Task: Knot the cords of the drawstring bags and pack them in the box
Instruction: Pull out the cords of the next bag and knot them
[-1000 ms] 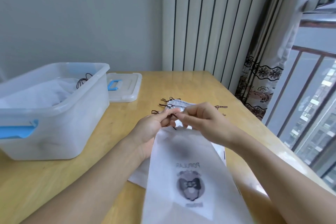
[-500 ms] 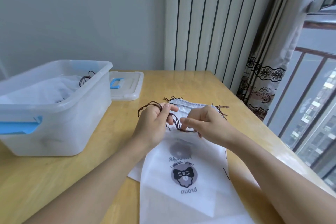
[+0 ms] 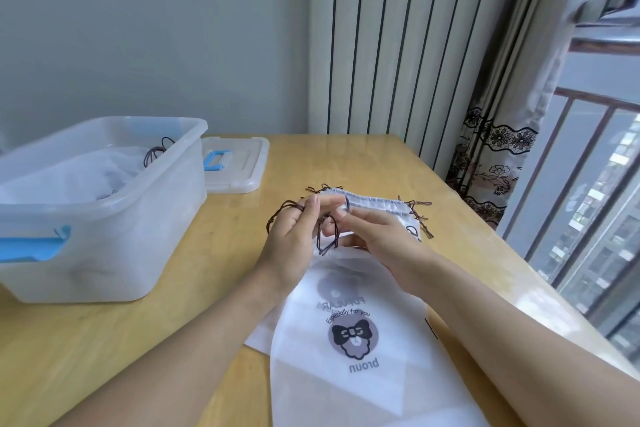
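Cord (image 3: pixel 327 234) is the thing in play: a dark loop wound over the fingers of the left hand (image 3: pixel 294 236), with a second strand arching off the knuckles toward the worktop's left edge. That hand's grip is half curled round the loops. The right hand (image 3: pixel 375 236) comes in from the right, its fingertips pinched at the gathered mouth of the topmost drawstring bag (image 3: pixel 353 340), right where the cord leaves the hem; exactly what it pinches is too small to tell. The bag lies flat in the middle of the worktop (image 3: pixel 138 340), long axis running from the person toward the far edge, mouth away. Another bag (image 3: pixel 381 203) lies beneath, its frayed cords (image 3: pixel 420 217) spread toward the right edge. The knot is likely not yet pulled tight; the free end hangs just below the left fingers, nearer the right hand. The box (image 3: pixel 138 236) stands well apart at the left edge, already holding bags, lid (image 3: pixel 239 163) behind it.
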Tool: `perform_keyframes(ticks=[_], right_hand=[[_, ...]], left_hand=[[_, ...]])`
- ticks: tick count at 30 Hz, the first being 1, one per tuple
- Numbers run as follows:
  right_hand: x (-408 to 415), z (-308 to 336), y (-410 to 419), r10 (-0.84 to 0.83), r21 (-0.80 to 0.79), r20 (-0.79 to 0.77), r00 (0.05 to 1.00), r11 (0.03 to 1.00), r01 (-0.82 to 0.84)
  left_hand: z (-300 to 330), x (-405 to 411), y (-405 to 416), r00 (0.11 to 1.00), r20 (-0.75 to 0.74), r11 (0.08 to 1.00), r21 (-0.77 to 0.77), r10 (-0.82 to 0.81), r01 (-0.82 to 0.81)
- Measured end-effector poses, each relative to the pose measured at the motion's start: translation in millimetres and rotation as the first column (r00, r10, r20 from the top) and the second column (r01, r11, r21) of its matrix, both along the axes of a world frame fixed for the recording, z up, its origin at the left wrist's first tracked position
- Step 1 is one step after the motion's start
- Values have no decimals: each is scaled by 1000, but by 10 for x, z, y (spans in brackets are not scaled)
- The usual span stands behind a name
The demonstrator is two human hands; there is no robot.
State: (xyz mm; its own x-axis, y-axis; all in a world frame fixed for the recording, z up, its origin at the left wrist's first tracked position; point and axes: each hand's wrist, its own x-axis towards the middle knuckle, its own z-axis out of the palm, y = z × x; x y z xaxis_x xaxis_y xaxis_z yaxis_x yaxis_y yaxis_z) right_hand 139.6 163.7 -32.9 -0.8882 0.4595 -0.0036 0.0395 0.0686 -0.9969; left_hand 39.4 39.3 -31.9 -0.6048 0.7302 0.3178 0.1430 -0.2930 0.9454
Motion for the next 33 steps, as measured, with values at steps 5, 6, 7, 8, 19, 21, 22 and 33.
perform_keyframes(ticks=[5,6,7,8,19,21,22,33], right_hand=[[-26,27,57,-150,-183,-82,985,974,133],[-38,31,91,-159,-268,-96,983,955,128],[-48,30,139,-175,-347,-113,978,929,126],[-55,27,189,-198,-417,-130,972,900,127],[-31,65,318,-280,-646,-161,946,755,113],[-20,57,311,-225,-411,-64,972,894,180],[-15,47,310,-201,-330,-38,979,927,177],[133,49,239,-29,644,122,992,763,-57]], left_hand=[[-3,-24,11,987,159,1000,15,18,-20],[-16,-50,22,975,221,999,20,27,-32],[-32,-93,37,955,295,999,19,33,-40],[-56,-148,55,928,371,999,8,31,-37],[-43,-379,25,678,730,989,21,85,-147],[-29,-379,-5,667,741,987,35,78,-155],[-29,-363,-2,703,705,990,7,94,-139],[-113,-477,-45,922,-233,855,-356,310,-377]])
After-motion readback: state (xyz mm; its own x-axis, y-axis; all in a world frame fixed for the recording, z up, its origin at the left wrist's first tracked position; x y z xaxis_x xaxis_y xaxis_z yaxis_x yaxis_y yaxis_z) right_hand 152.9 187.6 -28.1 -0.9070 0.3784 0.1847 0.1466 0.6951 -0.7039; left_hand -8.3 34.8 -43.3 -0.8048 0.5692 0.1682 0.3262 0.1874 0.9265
